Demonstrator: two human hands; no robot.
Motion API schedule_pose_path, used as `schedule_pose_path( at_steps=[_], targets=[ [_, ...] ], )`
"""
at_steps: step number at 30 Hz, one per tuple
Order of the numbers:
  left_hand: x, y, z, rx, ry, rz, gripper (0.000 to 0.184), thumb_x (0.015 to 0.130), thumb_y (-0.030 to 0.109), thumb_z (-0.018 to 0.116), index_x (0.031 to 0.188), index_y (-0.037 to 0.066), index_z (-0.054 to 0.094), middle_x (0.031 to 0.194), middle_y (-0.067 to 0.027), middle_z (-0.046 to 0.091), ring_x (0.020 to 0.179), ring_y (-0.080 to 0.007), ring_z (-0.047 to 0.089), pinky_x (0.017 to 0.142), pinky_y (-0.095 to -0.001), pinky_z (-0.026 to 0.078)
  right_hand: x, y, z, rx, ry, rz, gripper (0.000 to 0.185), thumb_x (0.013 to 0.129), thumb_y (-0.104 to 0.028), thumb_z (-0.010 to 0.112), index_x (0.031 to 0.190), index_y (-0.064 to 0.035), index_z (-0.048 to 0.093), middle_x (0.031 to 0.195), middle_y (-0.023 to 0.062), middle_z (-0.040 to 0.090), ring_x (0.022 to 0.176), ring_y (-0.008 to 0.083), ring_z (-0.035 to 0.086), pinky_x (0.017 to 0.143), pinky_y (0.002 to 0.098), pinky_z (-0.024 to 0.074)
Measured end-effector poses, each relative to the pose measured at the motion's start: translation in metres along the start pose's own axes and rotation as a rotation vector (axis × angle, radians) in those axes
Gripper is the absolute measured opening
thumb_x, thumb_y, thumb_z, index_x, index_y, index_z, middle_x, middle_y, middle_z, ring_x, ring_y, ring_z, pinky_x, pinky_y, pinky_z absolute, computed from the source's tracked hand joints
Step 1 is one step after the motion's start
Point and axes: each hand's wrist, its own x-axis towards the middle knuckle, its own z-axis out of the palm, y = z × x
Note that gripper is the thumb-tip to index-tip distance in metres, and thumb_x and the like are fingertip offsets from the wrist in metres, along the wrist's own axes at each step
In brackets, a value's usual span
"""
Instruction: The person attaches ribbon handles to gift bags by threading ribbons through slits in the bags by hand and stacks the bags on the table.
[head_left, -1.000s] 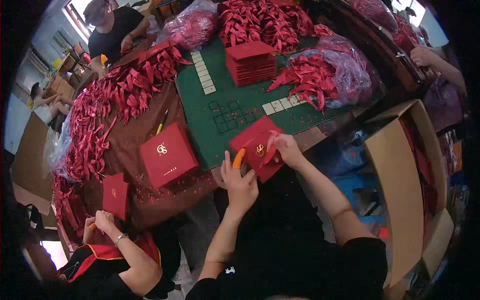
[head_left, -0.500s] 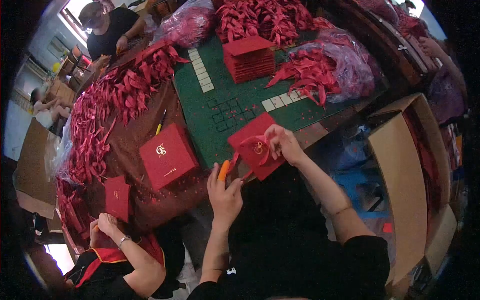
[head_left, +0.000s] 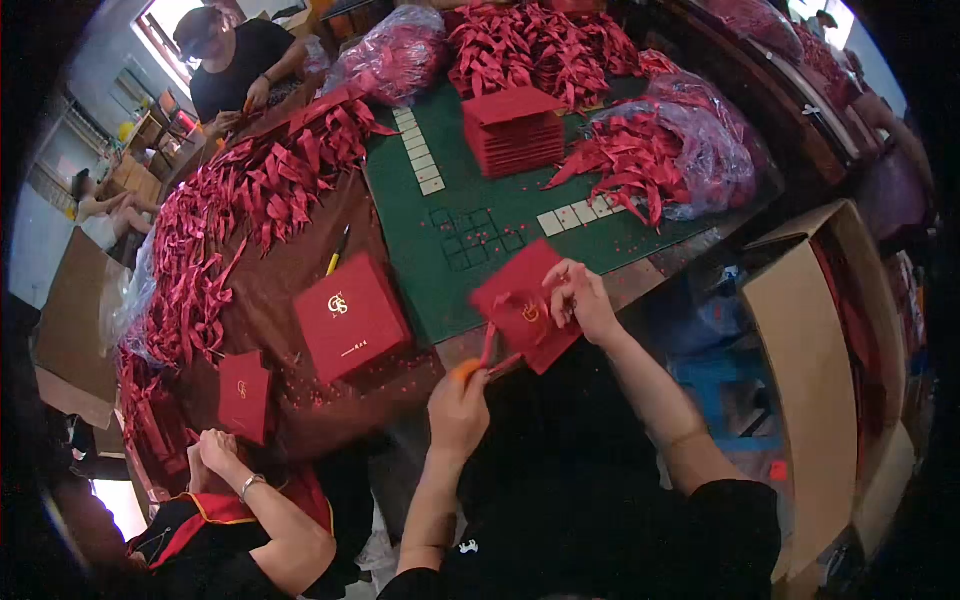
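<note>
A flat red card-like piece (head_left: 505, 278) with a gold emblem lies tilted at the front table edge, with a red ribbon (head_left: 488, 345) running from it. My right hand (head_left: 583, 305) is on its right side, fingers bent and gripping it there. My left hand (head_left: 458, 415) is closed around the ribbon's lower end, below and left of the card. A blurred orange piece (head_left: 466, 370) shows at its fingertips; I cannot tell whether it is a finger cover or a tool. Left of my hands sits a red box (head_left: 352, 318) with a gold emblem.
A stack of red pieces (head_left: 515, 135) stands on the green mat (head_left: 400, 220). Ribbon heaps (head_left: 255, 190) and plastic bags (head_left: 710, 150) surround it. A pen (head_left: 338, 250) lies behind the box. Cardboard cartons (head_left: 800, 350) stand right. A co-worker's hand (head_left: 218, 455) works at left, near another red piece (head_left: 244, 395).
My left hand has turned and its fingers have closed on the ribbon. The ribbon loop over the emblem is lower and smaller. The whole view has shifted slightly.
</note>
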Motion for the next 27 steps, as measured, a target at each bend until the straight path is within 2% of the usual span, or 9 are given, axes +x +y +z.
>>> schedule_pose_path(
  at_steps=[5, 11, 12, 13, 14, 17, 19, 22, 27],
  targets=[
    [-0.026, -0.047, -0.012, -0.292, 0.049, -0.293, 0.016, 0.08, -0.006, 0.06, 0.095, -0.002, 0.063, 0.1, -0.0173, 0.062, 0.087, -0.0323, 0.061, 0.073, -0.0366, 0.052, -0.002, 0.0, 0.0, -0.079, -0.032, 0.003, 0.046, 0.099, -0.049, 0.036, 0.095, -0.0067, 0.052, 0.052, 0.001, 0.051, 0.043, 0.0063, 0.045, 0.044, 0.0208, 0.0324],
    [-0.029, -0.042, -0.015, -0.242, 0.04, -0.221, 0.022, 0.082, -0.008, 0.06, 0.103, -0.002, 0.063, 0.11, -0.0179, 0.06, 0.095, -0.0293, 0.062, 0.08, -0.0329, 0.053, -0.004, 0.004, -0.002, -0.034, -0.083, -0.003, 0.035, 0.099, -0.038, 0.044, 0.095, -0.0049, 0.054, 0.059, 0.0035, 0.056, 0.048, 0.009, 0.049, 0.049, 0.0223, 0.0383],
    [-0.037, -0.052, -0.008, -0.319, 0.046, -0.31, 0.022, 0.083, -0.007, 0.06, 0.104, -0.002, 0.063, 0.11, -0.018, 0.06, 0.095, -0.0293, 0.062, 0.081, -0.0327, 0.052, -0.006, 0.01, 0.0, -0.121, -0.09, -0.119, 0.029, 0.097, -0.034, 0.05, 0.097, -0.0055, 0.055, 0.066, 0.004, 0.059, 0.057, 0.0112, 0.054, 0.056, 0.0242, 0.0419],
    [-0.028, -0.042, -0.024, 0.062, -0.032, 0.001, 0.025, 0.094, 0.004, 0.053, 0.118, -0.005, 0.054, 0.112, -0.0106, 0.058, 0.097, -0.019, 0.059, 0.086, -0.0292, 0.048, -0.006, 0.005, 0.003, -0.209, -0.098, -0.237, 0.024, 0.094, -0.03, 0.056, 0.098, -0.0062, 0.055, 0.073, 0.0045, 0.061, 0.066, 0.0134, 0.059, 0.063, 0.026, 0.0455],
    [-0.032, -0.044, -0.021, -0.222, -0.007, -0.176, 0.023, 0.094, 0.004, 0.053, 0.116, -0.004, 0.056, 0.113, -0.0103, 0.057, 0.095, -0.0192, 0.059, 0.085, -0.0286, 0.048, -0.01, -0.01, -0.009, -0.701, -0.236, -0.421, 0.041, 0.08, -0.036, 0.071, 0.107, -0.0088, 0.057, 0.1, 0.0079, 0.062, 0.099, 0.0221, 0.057, 0.085, 0.0373, 0.0442],
    [-0.035, -0.037, -0.018, -0.786, 0.099, -0.534, 0.016, 0.093, 0.004, 0.054, 0.104, -0.001, 0.064, 0.11, -0.0115, 0.06, 0.092, -0.0214, 0.061, 0.077, -0.0301, 0.052, -0.034, -0.033, -0.007, -1.211, -0.36, -0.444, 0.089, 0.058, -0.055, 0.079, 0.132, -0.0161, 0.048, 0.14, 0.0109, 0.039, 0.133, 0.0312, 0.031, 0.106, 0.0536, 0.0264],
    [-0.011, -0.012, -0.038, -0.101, 0.03, -0.07, 0.013, 0.089, 0.001, 0.059, 0.099, 0.0, 0.066, 0.101, -0.0133, 0.063, 0.087, -0.0259, 0.063, 0.074, -0.0331, 0.053, -0.043, -0.048, -0.008, -1.488, -0.475, -0.373, 0.081, 0.069, -0.043, 0.076, 0.138, -0.0187, 0.042, 0.143, 0.0086, 0.038, 0.134, 0.0287, 0.033, 0.108, 0.055, 0.0233],
    [-0.004, -0.004, -0.036, -0.129, 0.071, -0.061, 0.011, 0.087, 0.002, 0.061, 0.096, 0.0, 0.067, 0.097, -0.0136, 0.065, 0.081, -0.0279, 0.064, 0.069, -0.0343, 0.053, -0.042, -0.049, -0.024, -1.463, -0.52, -0.451, 0.066, 0.074, -0.014, 0.066, 0.136, -0.0183, 0.046, 0.139, 0.0069, 0.045, 0.129, 0.0274, 0.04, 0.104, 0.0475, 0.0324],
    [0.007, -0.009, -0.03, -0.208, 0.021, -0.157, 0.017, 0.087, 0.002, 0.061, 0.103, 0.001, 0.065, 0.106, -0.0168, 0.062, 0.093, -0.0317, 0.061, 0.079, -0.0388, 0.051, -0.031, -0.12, -0.027, -1.319, -0.373, -0.686, 0.028, 0.078, -0.013, 0.063, 0.106, -0.0102, 0.059, 0.098, 0.0054, 0.063, 0.1, 0.0243, 0.057, 0.091, 0.0416, 0.0412]
  ],
)
